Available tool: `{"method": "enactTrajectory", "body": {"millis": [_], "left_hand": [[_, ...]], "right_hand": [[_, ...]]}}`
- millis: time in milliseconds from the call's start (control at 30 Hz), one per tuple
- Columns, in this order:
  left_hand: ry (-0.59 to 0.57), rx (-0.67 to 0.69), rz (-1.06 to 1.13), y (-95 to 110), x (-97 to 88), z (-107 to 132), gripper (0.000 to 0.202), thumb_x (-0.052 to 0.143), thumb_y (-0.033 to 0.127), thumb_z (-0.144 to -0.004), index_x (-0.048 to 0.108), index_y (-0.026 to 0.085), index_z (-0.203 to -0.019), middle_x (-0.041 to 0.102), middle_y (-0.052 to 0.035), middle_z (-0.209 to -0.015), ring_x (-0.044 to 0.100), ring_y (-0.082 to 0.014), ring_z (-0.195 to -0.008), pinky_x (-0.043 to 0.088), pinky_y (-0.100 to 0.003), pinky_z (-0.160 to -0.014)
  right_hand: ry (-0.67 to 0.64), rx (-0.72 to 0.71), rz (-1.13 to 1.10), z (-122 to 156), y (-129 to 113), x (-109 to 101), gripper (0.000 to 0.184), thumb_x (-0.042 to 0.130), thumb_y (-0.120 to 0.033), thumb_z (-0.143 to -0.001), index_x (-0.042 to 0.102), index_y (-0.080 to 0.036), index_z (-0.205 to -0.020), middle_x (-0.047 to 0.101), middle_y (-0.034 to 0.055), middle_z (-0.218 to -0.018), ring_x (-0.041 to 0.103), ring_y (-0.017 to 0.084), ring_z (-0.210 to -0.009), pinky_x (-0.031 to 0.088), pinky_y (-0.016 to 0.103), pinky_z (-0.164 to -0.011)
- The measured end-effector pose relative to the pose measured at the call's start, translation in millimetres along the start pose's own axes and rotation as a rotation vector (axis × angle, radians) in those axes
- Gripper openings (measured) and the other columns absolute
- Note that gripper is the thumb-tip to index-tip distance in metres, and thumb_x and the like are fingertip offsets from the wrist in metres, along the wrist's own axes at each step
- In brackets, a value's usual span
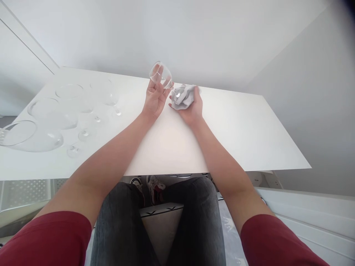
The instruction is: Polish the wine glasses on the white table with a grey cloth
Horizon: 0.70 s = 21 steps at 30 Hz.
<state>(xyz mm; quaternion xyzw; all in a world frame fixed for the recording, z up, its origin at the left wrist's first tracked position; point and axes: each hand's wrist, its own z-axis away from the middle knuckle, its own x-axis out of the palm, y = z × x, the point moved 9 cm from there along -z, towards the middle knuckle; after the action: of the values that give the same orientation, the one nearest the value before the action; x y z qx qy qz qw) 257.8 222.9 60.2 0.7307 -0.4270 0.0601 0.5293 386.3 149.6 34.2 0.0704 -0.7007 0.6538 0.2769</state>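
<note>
A clear wine glass (161, 75) is tilted sideways above the far part of the white table, its bowl to the left. My left hand (154, 99) cups the bowl from below, and its fingers show through the glass. In my right hand (195, 109) is a crumpled light grey cloth (183, 99), wrapped about the stem and foot end of the same glass. The foot shows only partly between the cloth's folds. Both hands are close together, near the table's back edge.
Several clear stemmed glasses stand at the left of the white table (244, 136), the nearest glass (41, 140) close to the left forearm. A wall (177, 40) rises behind the table. White drawers (313, 210) are at lower right, and a perforated white basket (27, 192) at lower left.
</note>
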Motion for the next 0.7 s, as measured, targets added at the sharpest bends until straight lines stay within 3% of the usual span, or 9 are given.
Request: {"method": "enactTrajectory", "body": {"millis": [100, 267, 367, 533, 600, 700], "left_hand": [[-0.049, -0.033, -0.021, 0, 9.3, 4, 0.057, 0.079, 0.054, -0.092, 0.062, 0.041, -0.144, 0.038, 0.0010, -0.174, 0.033, -0.0348, -0.165, 0.043, -0.052, -0.128], [-0.102, -0.144, -0.109, -9, 22.6, 12, 0.062, 0.089, 0.055, -0.081, 0.062, 0.036, -0.134, 0.052, -0.0057, -0.164, 0.045, -0.0350, -0.158, 0.053, -0.052, -0.118], [-0.096, -0.164, -0.114, -10, 23.5, 14, 0.053, 0.088, 0.055, -0.082, 0.063, 0.032, -0.123, 0.060, -0.0055, -0.155, 0.053, -0.0330, -0.152, 0.052, -0.050, -0.118], [-0.149, -0.121, -0.036, -2, 30.4, 14, 0.052, 0.093, 0.044, -0.079, 0.061, 0.029, -0.117, 0.058, -0.0036, -0.150, 0.054, -0.0338, -0.152, 0.049, -0.050, -0.119], [-0.153, -0.120, -0.039, 0, 33.1, 15, 0.053, 0.094, 0.044, -0.077, 0.061, 0.029, -0.115, 0.059, -0.0046, -0.149, 0.053, -0.0340, -0.152, 0.050, -0.051, -0.118], [-0.143, -0.109, -0.061, 3, 35.2, 17, 0.048, 0.093, 0.047, -0.079, 0.061, 0.032, -0.112, 0.060, -0.0047, -0.148, 0.057, -0.0328, -0.149, 0.051, -0.052, -0.117]], "right_hand": [[-0.027, -0.032, 0.032, 1, -4, 3, 0.057, 0.062, -0.084, -0.089, 0.064, -0.030, -0.108, 0.073, 0.0002, -0.089, 0.070, 0.018, -0.074, 0.056, 0.030, -0.059], [0.198, -0.279, 0.155, -4, -18, -22, 0.041, 0.068, -0.069, -0.093, 0.058, -0.030, -0.100, 0.059, -0.0043, -0.079, 0.058, 0.012, -0.061, 0.046, 0.023, -0.050], [0.227, -0.378, 0.166, -2, -25, -26, 0.033, 0.070, -0.061, -0.094, 0.058, -0.031, -0.100, 0.056, -0.0055, -0.078, 0.055, 0.010, -0.060, 0.044, 0.021, -0.050], [0.065, -0.093, 0.063, -10, -7, -20, 0.045, 0.052, -0.074, -0.098, 0.060, -0.029, -0.098, 0.056, -0.0047, -0.072, 0.036, 0.009, -0.045, 0.033, 0.023, -0.039], [0.074, -0.071, 0.098, -8, -7, -20, 0.048, 0.051, -0.077, -0.097, 0.060, -0.030, -0.098, 0.060, -0.0030, -0.076, 0.041, 0.010, -0.047, 0.035, 0.024, -0.039], [0.141, -0.268, 0.138, 3, -24, -19, 0.042, 0.059, -0.072, -0.096, 0.061, -0.031, -0.104, 0.064, -0.0015, -0.088, 0.059, 0.012, -0.063, 0.047, 0.023, -0.050]]}}
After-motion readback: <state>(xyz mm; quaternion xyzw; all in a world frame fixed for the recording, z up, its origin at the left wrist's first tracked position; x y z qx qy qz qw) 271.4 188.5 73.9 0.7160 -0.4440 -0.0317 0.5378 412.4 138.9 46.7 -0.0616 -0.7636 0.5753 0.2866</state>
